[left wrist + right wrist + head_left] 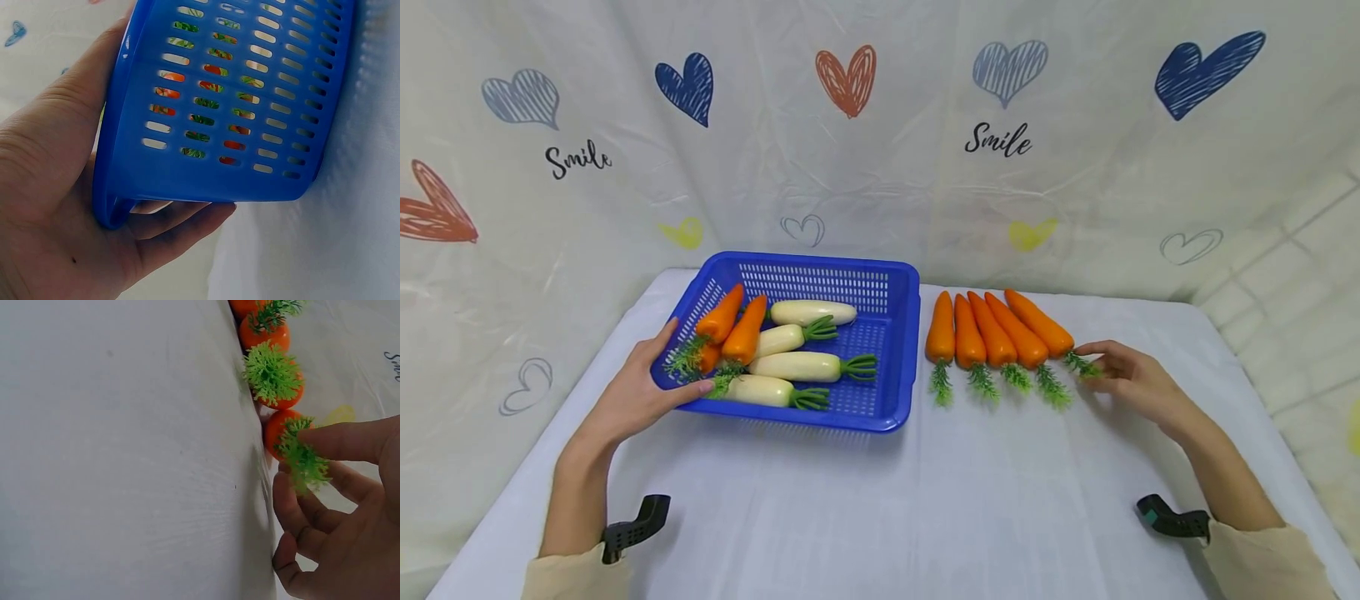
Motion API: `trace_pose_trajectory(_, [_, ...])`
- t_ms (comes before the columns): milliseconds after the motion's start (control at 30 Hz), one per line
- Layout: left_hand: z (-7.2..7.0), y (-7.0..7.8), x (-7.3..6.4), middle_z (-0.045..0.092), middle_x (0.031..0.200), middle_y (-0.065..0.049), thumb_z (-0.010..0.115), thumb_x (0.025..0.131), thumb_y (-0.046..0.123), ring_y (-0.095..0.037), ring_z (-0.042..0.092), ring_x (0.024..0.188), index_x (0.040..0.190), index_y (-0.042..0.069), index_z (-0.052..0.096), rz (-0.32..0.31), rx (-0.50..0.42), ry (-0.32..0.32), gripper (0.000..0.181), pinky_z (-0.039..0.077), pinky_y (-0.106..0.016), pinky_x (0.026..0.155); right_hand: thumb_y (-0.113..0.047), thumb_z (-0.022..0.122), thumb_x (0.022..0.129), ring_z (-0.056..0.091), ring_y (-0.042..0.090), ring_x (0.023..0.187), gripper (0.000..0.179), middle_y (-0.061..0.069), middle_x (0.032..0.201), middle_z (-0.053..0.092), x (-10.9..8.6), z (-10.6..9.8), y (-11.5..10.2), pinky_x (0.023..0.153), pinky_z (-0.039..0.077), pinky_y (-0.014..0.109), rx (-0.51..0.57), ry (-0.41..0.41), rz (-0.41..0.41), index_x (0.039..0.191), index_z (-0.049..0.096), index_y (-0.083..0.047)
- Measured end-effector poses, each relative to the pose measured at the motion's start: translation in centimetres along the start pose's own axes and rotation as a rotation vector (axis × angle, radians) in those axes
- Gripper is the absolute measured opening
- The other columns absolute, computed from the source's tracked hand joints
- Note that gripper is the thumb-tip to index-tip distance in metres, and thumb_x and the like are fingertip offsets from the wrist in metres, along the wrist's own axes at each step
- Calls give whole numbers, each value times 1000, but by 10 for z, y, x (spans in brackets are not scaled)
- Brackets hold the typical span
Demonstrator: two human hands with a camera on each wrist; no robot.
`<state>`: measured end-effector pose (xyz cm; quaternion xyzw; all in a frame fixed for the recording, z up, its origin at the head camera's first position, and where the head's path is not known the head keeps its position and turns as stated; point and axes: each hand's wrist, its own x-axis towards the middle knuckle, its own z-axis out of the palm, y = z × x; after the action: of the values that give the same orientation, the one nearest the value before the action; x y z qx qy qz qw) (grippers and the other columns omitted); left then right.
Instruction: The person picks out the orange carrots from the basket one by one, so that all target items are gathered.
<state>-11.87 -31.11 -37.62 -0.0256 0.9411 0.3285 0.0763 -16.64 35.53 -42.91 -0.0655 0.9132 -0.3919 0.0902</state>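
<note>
- Gripping the blue basket (904, 346) at its left end: the left hand (634, 390).
- Pinching the leafy top (1081, 364) of the rightmost carrot (1040, 323): the right hand (1129, 383).
- Carrot lies right of the basket, on the surface (1000, 483).

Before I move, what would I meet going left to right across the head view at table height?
Left hand → blue basket → row of five carrots → right hand.

Eight carrots (996, 333), four white radishes (797, 367), one blue basket (868, 333); two hands (636, 387) (1135, 385)
</note>
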Motion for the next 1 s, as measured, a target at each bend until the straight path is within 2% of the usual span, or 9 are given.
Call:
trace_pose_trajectory(133, [0, 0, 0, 19, 162, -37, 75, 90, 55, -54, 39, 134, 168, 23, -5, 5, -8, 3, 116, 36, -77, 113, -25, 73, 98, 56, -5, 100, 54, 19, 133, 62, 1, -3, -2, 79, 50, 21, -44, -36, 16, 146, 55, -7])
trace_pose_trajectory(267, [0, 1, 0, 19, 163, -37, 75, 90, 56, -54, 38, 135, 168, 24, -5, 4, -12, 2, 116, 35, -78, 113, -37, 73, 98, 52, -4, 105, 60, 19, 142, 57, 3, -5, -5, 85, 47, 25, -59, -34, 67, 147, 54, -10])
trace_pose_trajectory(333, [1, 1, 0, 19, 163, -37, 74, 90, 57, -55, 38, 135, 168, 24, -5, 4, -14, 2, 116, 35, -78, 113, -41, 73, 97, 51, -4, 105, 62, 17, 143, 56, 6, -5, -7, 85, 45, 26, -52, -13, 78, 147, 54, -10])
trace_pose_trajectory(467, [1, 1, 0, 18, 163, -37, 75, 90, 56, -54, 38, 135, 168, 24, -5, 3, -15, 4, 116, 35, -78, 113, -42, 74, 97, 51, -10, 101, 63, 14, 144, 54, 12, -3, -6, 81, 47, 19, -19, 44, 82, 146, 54, -10])
trace_pose_trajectory(567, [1, 1, 0, 18, 163, -37, 75, 90, 55, -54, 38, 134, 168, 24, -5, 4, -21, 2, 116, 35, -78, 113, -40, 74, 97, 52, -12, 100, 62, 10, 140, 57, 16, 1, -2, 79, 47, 13, 16, 88, 75, 146, 53, -9])
trace_pose_trajectory(667, [1, 1, 1, 18, 163, -37, 75, 90, 54, -54, 38, 134, 168, 24, -5, 4, -23, -2, 116, 35, -77, 113, -40, 73, 97, 52, -13, 100, 62, 7, 135, 58, 19, 6, 2, 80, 46, 13, 50, 125, 66, 148, 52, -9])
trace_pose_trajectory(867, [1, -1, -1, 18, 164, -36, 75, 90, 56, -54, 38, 135, 168, 26, -5, -7, -19, 4, 116, 35, -78, 113, -40, 69, 100, 51, -13, 97, 59, 22, 140, 61, 27, 12, -1, 76, 46, 13, 60, 161, 60, 148, 53, -9])
trace_pose_trajectory(933, [1, -1, -1, 18, 164, -36, 75, 90, 57, -54, 38, 135, 168, 26, -6, -9, -18, 7, 116, 34, -78, 113, -39, 69, 101, 53, -8, 100, 57, 25, 142, 61, 29, 13, -4, 75, 47, 11, 56, 157, 71, 148, 53, -10])
trace_pose_trajectory(1000, [1, -1, -1, 18, 163, -36, 75, 90, 57, -54, 38, 135, 168, 25, -5, -7, -17, 7, 116, 34, -78, 113, -37, 68, 101, 57, 4, 106, 56, 27, 143, 60, 30, 14, -7, 74, 47, 9, 52, 153, 89, 147, 53, -10])
